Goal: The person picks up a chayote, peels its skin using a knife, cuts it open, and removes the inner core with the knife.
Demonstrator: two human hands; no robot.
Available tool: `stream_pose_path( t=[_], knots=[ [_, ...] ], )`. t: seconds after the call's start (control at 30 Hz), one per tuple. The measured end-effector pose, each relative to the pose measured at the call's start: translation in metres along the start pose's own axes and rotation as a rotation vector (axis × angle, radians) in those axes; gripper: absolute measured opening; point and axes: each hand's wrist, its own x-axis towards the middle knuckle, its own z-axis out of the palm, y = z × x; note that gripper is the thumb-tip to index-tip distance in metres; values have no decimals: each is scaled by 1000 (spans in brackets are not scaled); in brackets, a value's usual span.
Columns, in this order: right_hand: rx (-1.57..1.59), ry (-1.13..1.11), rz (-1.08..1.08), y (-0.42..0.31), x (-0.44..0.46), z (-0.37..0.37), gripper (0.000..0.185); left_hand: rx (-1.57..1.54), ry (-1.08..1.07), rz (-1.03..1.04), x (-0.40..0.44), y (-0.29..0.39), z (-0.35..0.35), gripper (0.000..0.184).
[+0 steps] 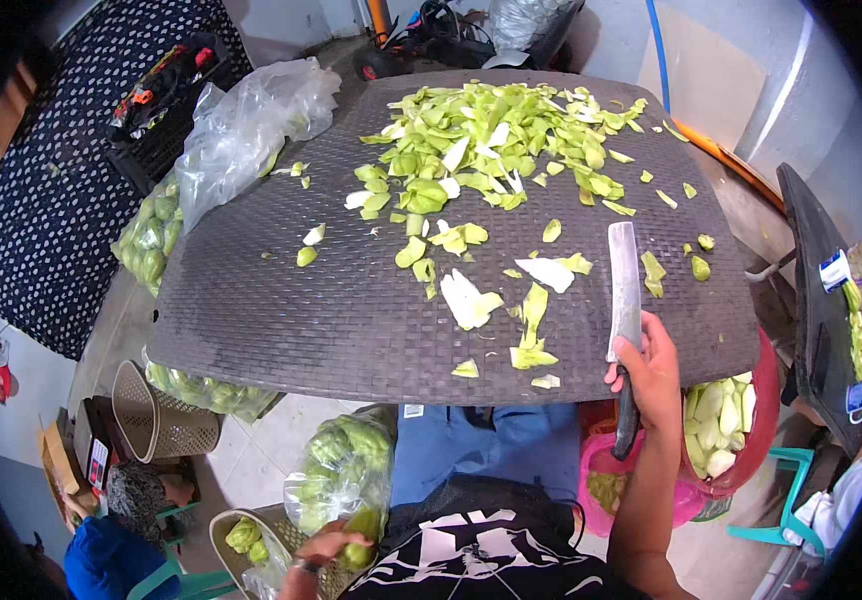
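My right hand [651, 365] is closed round the black handle of a large knife [625, 280], its broad blade pointing away over the dark woven table [281, 290]. My left hand [329, 545] is low beside my lap, touching a green chayote [360, 538] near the rim of a beige basket [223, 540]; how its fingers hold the chayote is unclear. A clear bag of chayotes [336, 465] is just above that hand. On the table lie a pile of green peels [511, 130] and scattered scraps [468, 300].
A red basin of peeled chayotes [719, 425] and a pink basin [601, 455] are below the table's right edge. Plastic bags [251, 120] lie at the back left. Another person in blue [116, 555] is at the lower left, near an empty beige basket [166, 420].
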Motion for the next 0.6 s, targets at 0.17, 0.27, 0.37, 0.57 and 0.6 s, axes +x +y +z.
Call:
stream_pose_path(
  t=[0.17, 0.27, 0.37, 0.57, 0.6],
  knots=[
    [64, -75, -109, -30, 6, 7, 41, -496, -13, 46, -69, 43, -60, 93],
    [148, -145, -164, -68, 4, 42, 40, -842, 124, 466, -61, 132, -48, 104],
    [91, -482, 124, -51, 25, 46, 18, -912, 110, 670, -25, 201, -35, 105],
    [-619, -202, -448, -84, -13, 87, 53, -198, 292, 891, 43, 325, 2, 85],
    [-649, -229, -509, -94, -24, 91, 60, -87, 323, 938, 56, 334, 4, 83]
  ],
)
